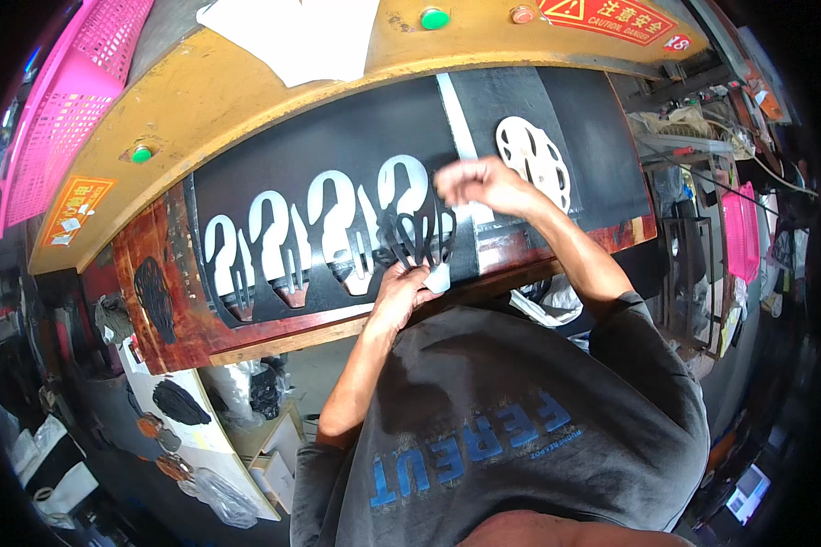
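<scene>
A long black board lies before me, with a row of curved, hook-shaped cutouts that show white inside. At the right end of that row, my left hand grips the near end of a black piece with several thin strips. The strips fan out over the last cutout and partly cover it. My right hand hovers just right of that cutout, its fingers smeared by motion. Beyond it lies a white oval plate with slots, partly behind my right wrist.
A yellow machine beam with green buttons arches over the far side. On the reddish wooden table, another black strip piece lies at the left. Pink baskets stand at far left and right. Below left, a white board holds dark pieces.
</scene>
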The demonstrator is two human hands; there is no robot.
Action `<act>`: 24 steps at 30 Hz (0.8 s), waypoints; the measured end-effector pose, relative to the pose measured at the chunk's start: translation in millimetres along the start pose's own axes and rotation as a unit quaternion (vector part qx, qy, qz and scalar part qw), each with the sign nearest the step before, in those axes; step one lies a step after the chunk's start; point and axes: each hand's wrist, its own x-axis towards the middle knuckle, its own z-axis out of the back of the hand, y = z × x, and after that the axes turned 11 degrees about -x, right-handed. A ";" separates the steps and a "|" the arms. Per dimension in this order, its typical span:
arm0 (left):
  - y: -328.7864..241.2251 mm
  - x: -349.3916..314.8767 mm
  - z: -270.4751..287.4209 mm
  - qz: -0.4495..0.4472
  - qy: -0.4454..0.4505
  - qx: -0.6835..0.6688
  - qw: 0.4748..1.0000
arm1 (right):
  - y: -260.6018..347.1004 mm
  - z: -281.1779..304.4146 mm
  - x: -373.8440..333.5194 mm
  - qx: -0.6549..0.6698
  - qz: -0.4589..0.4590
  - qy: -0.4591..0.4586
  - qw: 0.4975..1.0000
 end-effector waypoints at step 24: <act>-1.2 20.0 0.4 -0.112 0.152 -0.198 0.962 | 27.2 -25.0 15.7 -0.520 -0.038 0.012 0.853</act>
